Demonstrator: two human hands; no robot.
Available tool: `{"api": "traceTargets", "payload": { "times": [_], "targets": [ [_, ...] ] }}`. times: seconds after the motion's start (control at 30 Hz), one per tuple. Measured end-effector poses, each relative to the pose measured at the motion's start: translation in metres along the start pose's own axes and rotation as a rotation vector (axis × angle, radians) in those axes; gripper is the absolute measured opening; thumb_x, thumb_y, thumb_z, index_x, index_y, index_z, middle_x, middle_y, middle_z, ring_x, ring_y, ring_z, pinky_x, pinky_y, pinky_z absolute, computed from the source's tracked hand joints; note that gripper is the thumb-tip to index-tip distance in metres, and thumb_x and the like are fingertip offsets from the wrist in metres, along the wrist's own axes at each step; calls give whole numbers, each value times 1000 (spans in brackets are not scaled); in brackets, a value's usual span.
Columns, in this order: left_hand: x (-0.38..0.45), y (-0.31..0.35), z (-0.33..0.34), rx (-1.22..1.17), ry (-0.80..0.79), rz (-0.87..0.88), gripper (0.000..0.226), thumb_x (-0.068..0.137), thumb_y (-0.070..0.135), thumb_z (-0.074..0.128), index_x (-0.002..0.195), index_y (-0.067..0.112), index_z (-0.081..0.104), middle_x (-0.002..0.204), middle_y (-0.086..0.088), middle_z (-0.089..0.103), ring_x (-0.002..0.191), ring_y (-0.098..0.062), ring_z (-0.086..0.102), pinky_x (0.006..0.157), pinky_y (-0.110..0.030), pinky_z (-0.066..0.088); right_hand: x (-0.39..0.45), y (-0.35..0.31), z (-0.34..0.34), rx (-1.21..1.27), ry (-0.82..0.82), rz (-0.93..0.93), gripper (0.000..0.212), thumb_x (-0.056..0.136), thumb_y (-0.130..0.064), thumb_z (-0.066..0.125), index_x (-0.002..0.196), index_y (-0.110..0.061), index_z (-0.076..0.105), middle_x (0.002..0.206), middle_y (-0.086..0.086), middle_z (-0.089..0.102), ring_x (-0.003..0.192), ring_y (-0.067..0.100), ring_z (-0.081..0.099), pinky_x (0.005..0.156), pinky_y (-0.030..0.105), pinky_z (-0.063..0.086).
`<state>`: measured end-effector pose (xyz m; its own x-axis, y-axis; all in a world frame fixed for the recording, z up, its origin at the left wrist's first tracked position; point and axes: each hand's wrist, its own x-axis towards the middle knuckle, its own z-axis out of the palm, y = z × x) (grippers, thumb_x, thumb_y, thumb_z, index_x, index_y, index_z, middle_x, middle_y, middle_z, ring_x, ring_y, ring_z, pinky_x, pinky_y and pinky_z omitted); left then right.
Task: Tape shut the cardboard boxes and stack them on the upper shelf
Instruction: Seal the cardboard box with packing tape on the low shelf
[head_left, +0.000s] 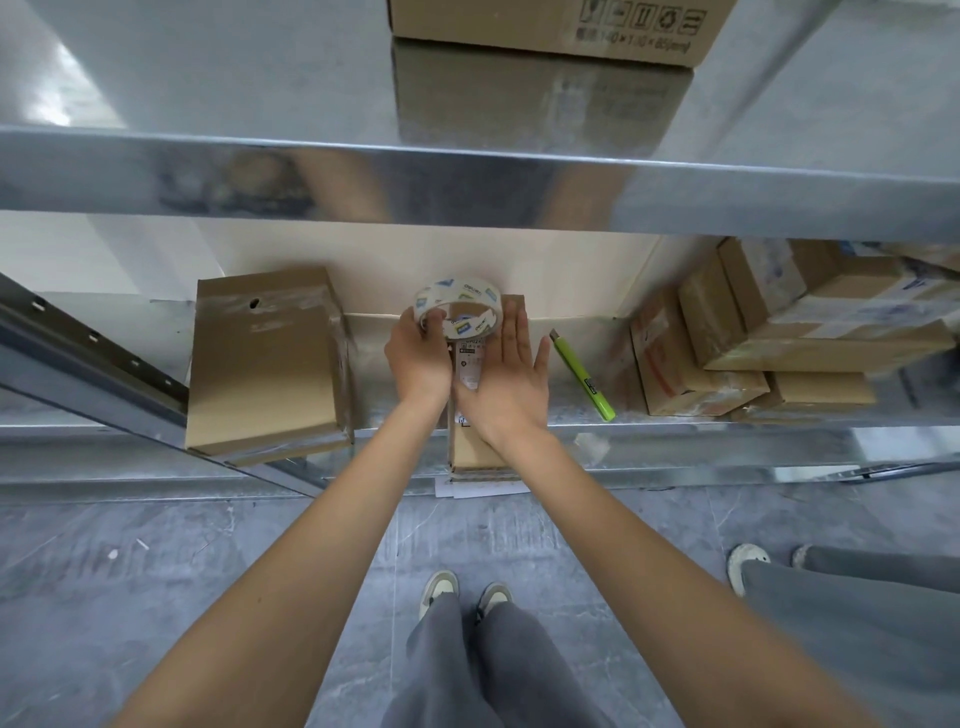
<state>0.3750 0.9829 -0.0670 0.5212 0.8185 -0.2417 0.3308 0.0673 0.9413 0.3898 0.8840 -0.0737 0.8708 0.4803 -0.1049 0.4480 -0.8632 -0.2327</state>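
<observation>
I count: 1 tape roll | 1 green knife | 1 upper-shelf box | 2 hands: left hand, right hand

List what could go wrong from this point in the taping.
1. The narrow cardboard box overhangs the lower shelf edge; pressure from the flat right hand might tip it off.
2. The left hand holds the tape roll at the box's far end, so tape may run crooked.
3. The green utility knife lies close enough to get knocked.
</observation>
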Motion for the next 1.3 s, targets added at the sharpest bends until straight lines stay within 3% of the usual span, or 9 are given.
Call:
{"api": "traceTargets", "payload": {
  "times": [0.17, 0.33, 0.43, 0.63, 0.8, 0.93, 1.03, 1.2, 1.3],
  "targets": [
    [9, 5, -12, -17, -74, -10, 21, 98, 17, 48, 107, 4, 62, 108, -18, 69, 97, -35, 67, 81, -50, 57, 1, 0, 2, 27, 32, -19, 95, 86, -59, 44, 155, -8, 4, 164, 7, 0, 150, 17, -8, 119, 43, -8],
    [15, -16, -36, -219, 104, -246, 10, 99, 10, 52, 96, 9, 61, 111, -18, 64, 80, -32, 69, 45, -26, 56, -4, 0, 7, -15, 44, -79, 79, 96, -56, 32, 156, -13, 4, 164, 5, -1, 150, 20, -8, 120, 45, -5],
    [13, -26, -33, -359, 99, -365, 13, 100, 11, 50, 108, 5, 59, 116, -18, 60, 105, -39, 63, 54, -29, 60, -5, -2, 6, -45, 44, -116, 74, 98, -51, 31, 156, -14, 5, 164, 4, 0, 151, 21, -5, 120, 46, -7],
    [13, -29, -18, -531, 124, -443, 27, 101, 9, 49, 126, 3, 54, 119, -22, 59, 101, -37, 60, 54, -28, 58, -3, -17, 9, -89, 26, -193, 62, 100, -32, 27, 156, -17, 5, 164, -2, 2, 151, 20, -3, 120, 49, -2],
    [12, -37, -17, -614, 101, -515, 34, 100, 12, 53, 131, -2, 50, 125, -26, 60, 93, -34, 63, 56, -31, 59, -5, -20, 7, -84, 8, -157, 65, 97, -34, 34, 156, -25, 8, 163, -9, 2, 151, 23, -4, 110, 68, -8],
    [2, -38, -11, -676, -96, -637, 44, 96, 28, 60, 129, -2, 56, 122, -21, 65, 97, -29, 68, 90, -43, 56, -1, -15, -2, 44, -60, -85, 72, 92, -30, 45, 155, -33, 9, 162, -17, 1, 150, 21, -7, 110, 70, 6],
    [-6, -36, -10, -617, -262, -573, 41, 96, 28, 61, 125, 0, 60, 121, -20, 66, 113, -33, 64, 103, -46, 48, 0, -4, -11, 175, -50, -40, 75, 89, -27, 50, 154, -34, 13, 161, -19, 6, 150, 16, -3, 112, 64, 10],
    [-4, -15, -3, -223, -179, -221, 26, 94, 24, 63, 114, 7, 69, 111, -13, 71, 105, -28, 67, 95, -46, 53, -6, 24, -21, 542, 70, 13, 76, 86, -20, 62, 152, -30, 28, 160, -13, 21, 149, 16, 10, 114, 59, 20],
    [-5, -4, 5, -193, -278, -234, 28, 98, 27, 56, 119, 12, 68, 111, -5, 71, 96, -19, 67, 79, -32, 55, -6, 31, -19, 716, 135, 54, 76, 83, -14, 64, 150, -30, 32, 157, -6, 31, 148, 21, 17, 112, 58, 26]
  ]
}}
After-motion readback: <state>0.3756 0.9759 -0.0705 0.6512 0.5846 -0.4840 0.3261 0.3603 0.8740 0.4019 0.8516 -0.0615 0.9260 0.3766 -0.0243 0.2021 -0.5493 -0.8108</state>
